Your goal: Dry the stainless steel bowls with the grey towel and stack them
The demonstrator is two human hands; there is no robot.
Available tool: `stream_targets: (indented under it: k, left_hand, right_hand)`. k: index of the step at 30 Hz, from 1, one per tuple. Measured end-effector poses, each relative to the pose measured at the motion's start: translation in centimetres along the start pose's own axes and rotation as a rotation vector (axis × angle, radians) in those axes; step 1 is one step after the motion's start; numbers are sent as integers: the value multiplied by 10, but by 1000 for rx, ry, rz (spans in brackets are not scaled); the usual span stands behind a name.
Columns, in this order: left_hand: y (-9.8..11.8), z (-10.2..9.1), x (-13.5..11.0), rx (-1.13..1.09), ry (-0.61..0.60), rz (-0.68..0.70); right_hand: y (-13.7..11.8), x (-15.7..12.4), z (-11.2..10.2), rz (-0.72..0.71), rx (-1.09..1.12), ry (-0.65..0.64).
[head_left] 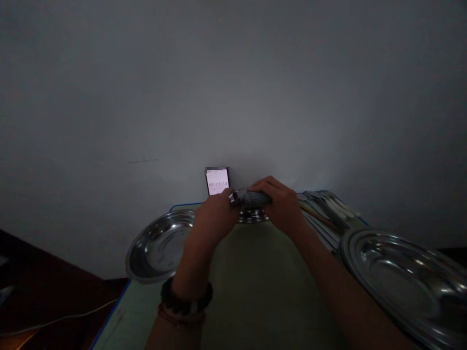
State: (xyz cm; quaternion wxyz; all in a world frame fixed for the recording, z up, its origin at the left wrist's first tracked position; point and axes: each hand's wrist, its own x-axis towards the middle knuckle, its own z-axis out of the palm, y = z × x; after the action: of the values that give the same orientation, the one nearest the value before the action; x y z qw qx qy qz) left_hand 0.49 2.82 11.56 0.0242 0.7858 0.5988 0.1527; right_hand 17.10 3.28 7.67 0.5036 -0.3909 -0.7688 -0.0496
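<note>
At the far side of the table, my left hand (216, 218) and my right hand (280, 200) grip opposite ends of a dark grey, light-speckled item (252, 197). It is too dim and blurred to tell its exact kind. The fingers of both hands are closed, and partly hidden behind the hands and the item. Just beneath it shows the shiny rim of a small metal dish (252, 216). Close by my left forearm sits a wide metal basin (149, 260), partly covered by that arm.
A phone (218, 181) showing a timer leans against the wall behind my left hand. Several long utensils (326, 216) lie at the right back. Stacked metal basins (397, 282) stand at the right. The green tabletop (262, 291) has a blue edge; a white cable (69, 317) runs lower left.
</note>
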Motion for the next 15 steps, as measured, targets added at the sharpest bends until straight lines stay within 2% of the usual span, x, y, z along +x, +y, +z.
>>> stream_targets:
  k: [3, 6, 9, 12, 15]
  left_hand:
    - [5, 6, -2, 81, -24, -41]
    - [6, 13, -2, 96, -26, -52]
    - [4, 16, 0, 72, -40, -24]
    - [-8, 16, 4, -1, -61, 11]
    - [-25, 21, 9, -118, -83, 28]
  right_hand:
    - [-2, 1, 1, -72, -46, -21]
    - [3, -1, 2, -47, -80, 50]
    - [14, -5, 3, 35, -62, 135]
    - [26, -10, 5, 136, -14, 164]
    - [38, -19, 15, 365, 79, 215]
